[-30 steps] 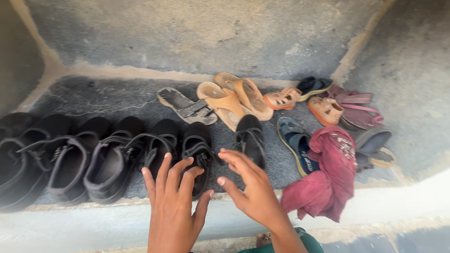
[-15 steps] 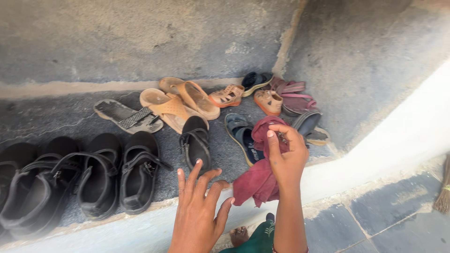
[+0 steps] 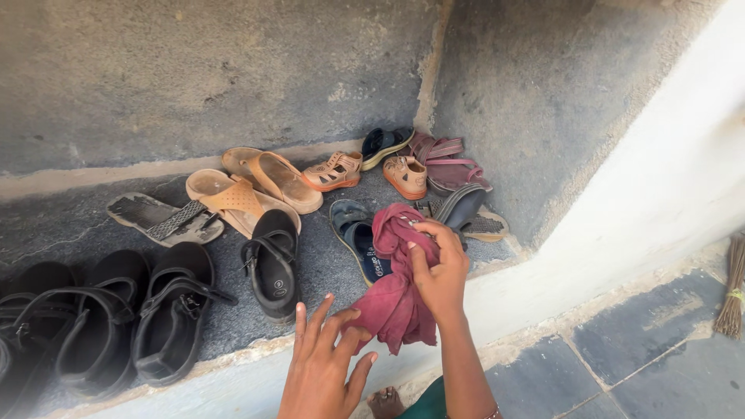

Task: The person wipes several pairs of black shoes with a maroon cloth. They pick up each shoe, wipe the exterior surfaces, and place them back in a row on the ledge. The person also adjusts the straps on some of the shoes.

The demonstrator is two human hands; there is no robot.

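Maroon crumpled cloth [image 3: 396, 291] gripped by right hand [image 3: 441, 273]; left hand [image 3: 324, 365] spread, empty.

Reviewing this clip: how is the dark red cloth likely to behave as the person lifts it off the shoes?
The dark red cloth looks floppy: it bunches in folds under the right hand and droops past the ledge toward the left hand. Probably light, since one hand gathers it. It may drag across the blue sandal beneath it rather than slide cleanly.

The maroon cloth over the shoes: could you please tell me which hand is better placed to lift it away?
Right, probably. The right hand already has its fingers closed on the maroon cloth; the left hand is spread open just below it.
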